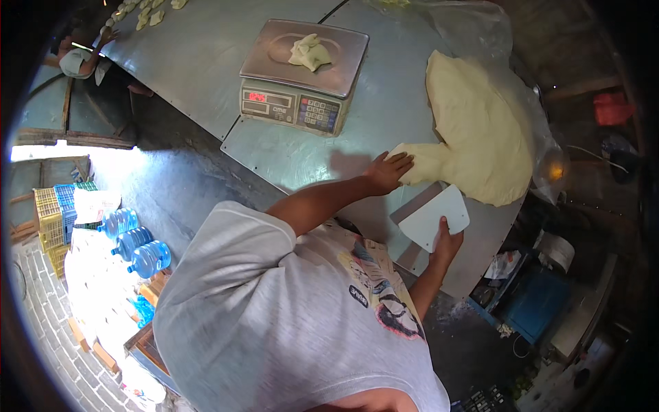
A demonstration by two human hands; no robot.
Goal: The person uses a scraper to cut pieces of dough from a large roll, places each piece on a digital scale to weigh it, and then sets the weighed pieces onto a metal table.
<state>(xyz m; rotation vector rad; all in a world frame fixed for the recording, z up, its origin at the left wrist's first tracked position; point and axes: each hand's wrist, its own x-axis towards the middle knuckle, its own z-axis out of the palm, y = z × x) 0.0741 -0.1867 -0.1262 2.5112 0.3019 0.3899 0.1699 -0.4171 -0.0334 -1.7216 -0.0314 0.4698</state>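
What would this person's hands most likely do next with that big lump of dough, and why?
Probably press the white scraper down through the neck of dough beside it. The left hand rests on the end of a strip pulled out from the big dough mass, the right hand holds the scraper just short of it, and a small piece already lies on the scale.

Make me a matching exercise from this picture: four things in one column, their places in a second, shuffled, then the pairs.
Things:
1. small dough piece
2. white scraper
3. left hand
4. water bottles

Places:
A. on the tongue of the big dough mass
B. on the floor below the table
C. on the scale
D. in the right hand

Pairs: 1-C, 2-D, 3-A, 4-B
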